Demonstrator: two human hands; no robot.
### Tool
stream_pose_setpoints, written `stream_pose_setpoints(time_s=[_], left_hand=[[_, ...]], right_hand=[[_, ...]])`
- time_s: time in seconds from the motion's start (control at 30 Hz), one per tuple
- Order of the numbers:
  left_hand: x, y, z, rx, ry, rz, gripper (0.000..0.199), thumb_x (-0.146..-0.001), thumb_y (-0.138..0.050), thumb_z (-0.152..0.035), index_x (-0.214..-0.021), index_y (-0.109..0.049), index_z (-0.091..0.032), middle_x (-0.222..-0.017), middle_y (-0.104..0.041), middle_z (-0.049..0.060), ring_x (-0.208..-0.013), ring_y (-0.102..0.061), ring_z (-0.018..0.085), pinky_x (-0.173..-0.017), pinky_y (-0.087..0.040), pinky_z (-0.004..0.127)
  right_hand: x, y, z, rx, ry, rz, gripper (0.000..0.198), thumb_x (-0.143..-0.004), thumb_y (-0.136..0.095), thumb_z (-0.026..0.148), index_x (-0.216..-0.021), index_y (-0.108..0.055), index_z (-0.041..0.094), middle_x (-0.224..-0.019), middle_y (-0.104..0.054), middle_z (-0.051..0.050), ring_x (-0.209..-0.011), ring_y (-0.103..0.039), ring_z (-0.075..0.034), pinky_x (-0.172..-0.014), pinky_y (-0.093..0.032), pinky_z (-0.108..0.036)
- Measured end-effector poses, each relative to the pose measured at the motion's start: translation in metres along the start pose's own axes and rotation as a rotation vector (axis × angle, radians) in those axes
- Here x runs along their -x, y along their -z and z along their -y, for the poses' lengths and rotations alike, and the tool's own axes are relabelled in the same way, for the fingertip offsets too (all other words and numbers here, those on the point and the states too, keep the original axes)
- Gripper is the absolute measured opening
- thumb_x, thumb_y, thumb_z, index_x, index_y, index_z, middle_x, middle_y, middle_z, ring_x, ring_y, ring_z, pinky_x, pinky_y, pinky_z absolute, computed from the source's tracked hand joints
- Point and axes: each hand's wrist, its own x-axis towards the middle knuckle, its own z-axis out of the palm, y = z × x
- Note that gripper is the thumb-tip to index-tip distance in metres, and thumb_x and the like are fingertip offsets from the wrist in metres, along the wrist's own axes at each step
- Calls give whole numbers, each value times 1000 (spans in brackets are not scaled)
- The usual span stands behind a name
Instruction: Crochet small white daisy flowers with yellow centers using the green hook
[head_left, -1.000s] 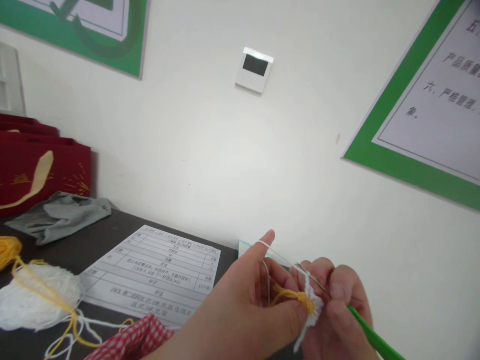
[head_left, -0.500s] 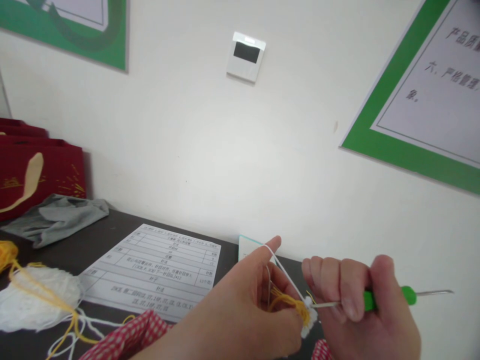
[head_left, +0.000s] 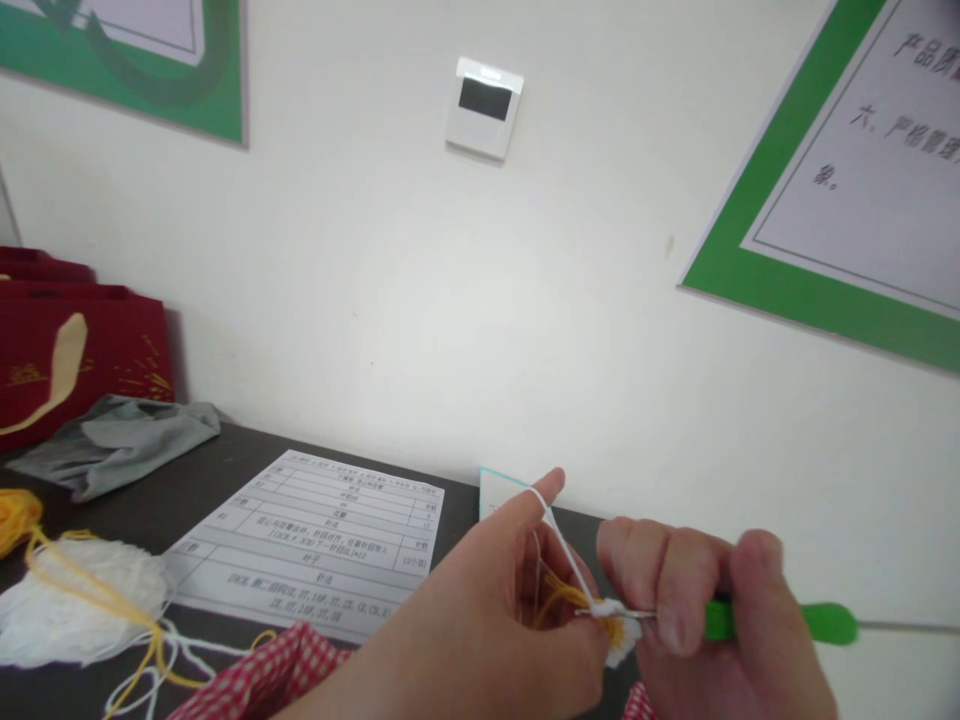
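Between the thumb and fingers of my left hand (head_left: 517,620) is a small yellow and white crochet piece (head_left: 621,635). White yarn (head_left: 562,545) runs taut from my raised left forefinger down to the piece. My right hand (head_left: 720,610) is closed around a crochet hook (head_left: 825,622) with a green handle and a metal tip at each end. The near tip lies at the top edge of the piece, touching the white yarn there. Part of the piece is hidden behind my left thumb.
A printed sheet (head_left: 315,545) lies on the dark table (head_left: 259,440). To its left are a white yarn ball (head_left: 90,595), a yellow yarn ball (head_left: 16,520), a grey cloth (head_left: 127,440) and red paper bags (head_left: 112,345). A small card (head_left: 495,490) leans against the wall.
The hook has shifted left and its tip now passes across the top of the crochet piece at the white yarn. My right hand moved slightly left with it; my left hand stayed nearly still.
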Motion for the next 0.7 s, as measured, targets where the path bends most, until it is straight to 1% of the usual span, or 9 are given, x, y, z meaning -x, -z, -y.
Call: stream_pose_setpoints(time_s=[0.07,0.13,0.2,0.27,0.33,0.4,0.47,0.57,0.7], left_hand=[[1,-2,0,-57,8,-47,81,-71,-69,-10,-146,-40,-15,-82,-64,-4,-77,-61,11,-78,-46,28],[2,-3,0,-85,36,-49,83,-72,-71,-13,-148,-39,-16,-82,-64,-4,-77,-62,13,-78,-47,30],[2,-3,-1,-88,69,-34,84,-71,-73,-16,-148,-39,-18,-85,-65,-3,-79,-63,14,-77,-47,30],[3,-2,-3,-91,118,-2,82,-70,-72,-15,-146,-42,-19,-88,-65,-2,-79,-63,14,-76,-46,29],[3,-1,-4,-94,170,29,81,-70,-69,-12,-145,-43,-20,-87,-64,-3,-78,-62,12,-74,-46,27],[2,0,-5,-81,196,48,82,-68,-68,-9,-146,-42,-20,-87,-64,-4,-78,-61,11,-72,-45,25],[2,0,-5,-44,196,48,83,-67,-68,-8,-145,-43,-20,-87,-64,-4,-76,-60,10,-71,-44,23],[2,1,-6,-5,202,72,83,-65,-69,-7,-144,-44,-19,-86,-63,-5,-74,-59,8,-69,-43,22],[5,1,-11,-24,221,58,84,-68,-68,-7,-146,-42,-19,-86,-63,-5,-73,-58,8,-69,-43,22]], right_hand=[[-2,-4,-4,-77,-101,-14,52,-96,-55,53,-56,-73,24,-50,-53,0,-54,-45,-14,-52,-41,-30],[-3,-6,-6,-164,-211,-34,52,-94,-57,55,-56,-72,24,-52,-52,1,-54,-44,-14,-54,-43,-30],[-5,-5,-7,-243,-289,-35,54,-94,-57,56,-52,-70,24,-49,-46,2,-52,-41,-14,-54,-43,-30],[-7,-2,-5,-295,-340,-29,57,-95,-54,53,-49,-67,24,-45,-37,3,-48,-35,-14,-52,-41,-30],[-9,3,-3,-282,-335,-10,59,-95,-53,53,-46,-65,24,-42,-31,4,-45,-30,-14,-50,-39,-31],[-11,7,1,-208,-301,15,60,-95,-53,55,-44,-63,24,-42,-30,4,-45,-31,-14,-49,-38,-31],[-11,10,4,-122,-253,22,62,-94,-53,56,-43,-64,23,-41,-33,3,-46,-34,-14,-49,-38,-31],[-9,10,10,-34,-183,-23,61,-96,-52,55,-45,-67,24,-39,-36,2,-46,-37,-15,-48,-37,-31],[-5,8,17,52,-94,-32,57,-95,-54,55,-49,-71,24,-39,-41,1,-46,-40,-15,-45,-37,-31]])
